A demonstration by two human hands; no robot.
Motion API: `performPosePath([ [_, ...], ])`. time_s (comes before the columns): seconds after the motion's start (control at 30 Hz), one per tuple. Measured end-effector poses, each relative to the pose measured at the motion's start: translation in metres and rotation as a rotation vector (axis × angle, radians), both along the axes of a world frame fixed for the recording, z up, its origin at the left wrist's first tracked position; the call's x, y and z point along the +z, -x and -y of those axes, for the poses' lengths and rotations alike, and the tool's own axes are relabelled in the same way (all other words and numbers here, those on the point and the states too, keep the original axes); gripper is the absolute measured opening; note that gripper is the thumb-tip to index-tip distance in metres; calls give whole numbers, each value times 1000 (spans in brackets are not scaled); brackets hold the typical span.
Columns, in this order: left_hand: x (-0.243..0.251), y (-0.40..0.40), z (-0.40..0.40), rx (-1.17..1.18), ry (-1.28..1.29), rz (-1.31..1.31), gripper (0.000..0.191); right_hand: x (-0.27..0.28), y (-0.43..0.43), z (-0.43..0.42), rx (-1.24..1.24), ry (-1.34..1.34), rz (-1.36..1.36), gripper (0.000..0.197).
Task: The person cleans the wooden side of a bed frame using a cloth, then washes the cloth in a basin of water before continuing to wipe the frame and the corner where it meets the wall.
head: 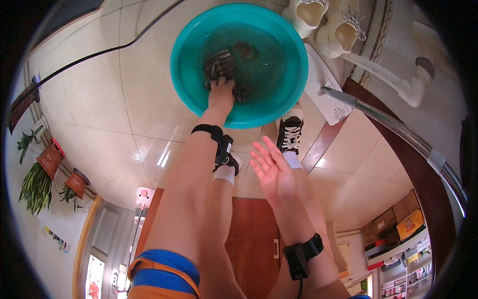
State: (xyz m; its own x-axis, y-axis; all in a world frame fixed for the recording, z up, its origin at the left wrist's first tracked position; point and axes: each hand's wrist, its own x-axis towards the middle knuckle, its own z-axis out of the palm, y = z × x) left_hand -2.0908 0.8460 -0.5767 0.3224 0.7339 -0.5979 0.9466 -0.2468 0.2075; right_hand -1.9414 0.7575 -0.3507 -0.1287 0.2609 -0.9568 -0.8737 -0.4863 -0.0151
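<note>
A teal plastic basin with murky water in it stands on the floor before me. My left hand reaches over the near rim, its fingers curled on a dark object with pale stripes in the water. What this object is cannot be told. A smaller reddish-brown thing lies in the water beyond it, blurred. Outside the basin, my right hand is raised above my leg, palm up and fingers apart, holding nothing. Each wrist wears a black strap with a small device.
White shoes stand at the basin's far right. Beside it lies a white flat mop head with a metal pole. A black cable crosses at left, near potted plants. My feet in black sneakers are by the near rim.
</note>
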Motion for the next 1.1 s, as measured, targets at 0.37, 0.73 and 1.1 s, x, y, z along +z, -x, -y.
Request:
performPosePath([
  [0.37,128,-10,7,937,-70,661,31,-6,6,-2,6,-25,122,46],
  [0.73,238,-11,17,1328,376,863,23,-32,43,-64,-11,-164,188,53],
  [1.1,167,-11,-24,1799,369,1130,33,-70,60,-83,157,-198,258,24],
])
